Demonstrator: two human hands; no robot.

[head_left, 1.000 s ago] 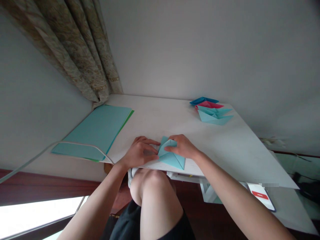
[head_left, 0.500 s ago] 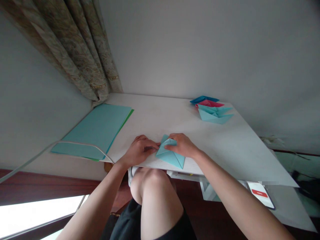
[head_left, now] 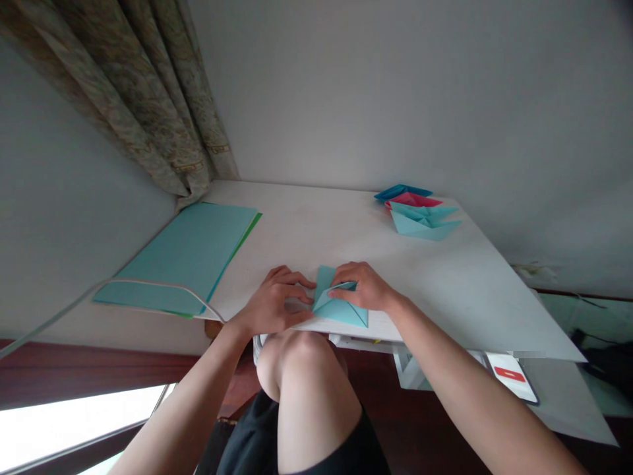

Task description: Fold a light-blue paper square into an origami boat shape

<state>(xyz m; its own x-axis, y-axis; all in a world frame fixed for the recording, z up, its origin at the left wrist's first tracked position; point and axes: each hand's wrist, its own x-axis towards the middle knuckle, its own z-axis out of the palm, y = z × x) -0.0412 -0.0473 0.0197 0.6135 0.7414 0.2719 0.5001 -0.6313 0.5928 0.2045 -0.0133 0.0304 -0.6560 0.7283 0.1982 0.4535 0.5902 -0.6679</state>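
Note:
A light-blue folded paper [head_left: 341, 313] lies near the front edge of the white table, with a crease running to its lower right corner. My right hand [head_left: 363, 285] pinches a raised flap of it between thumb and fingers. At the paper's left edge, my left hand [head_left: 279, 300] rests with fingers and thumb spread apart, the tips touching or very close to the edge. Part of the paper's right side is hidden behind my right hand.
Folded paper boats in light blue [head_left: 425, 224], pink [head_left: 413, 199] and dark blue [head_left: 401, 192] stand at the back right of the table [head_left: 306, 224]. Light-blue sheets [head_left: 182, 254] lie at left, crossed by a white cable [head_left: 148, 282]. A phone [head_left: 512, 377] sits lower right.
My right hand has lifted the flap from the folded paper. My left thumb has moved down, opening wider along the paper's left edge. The view has shifted slightly.

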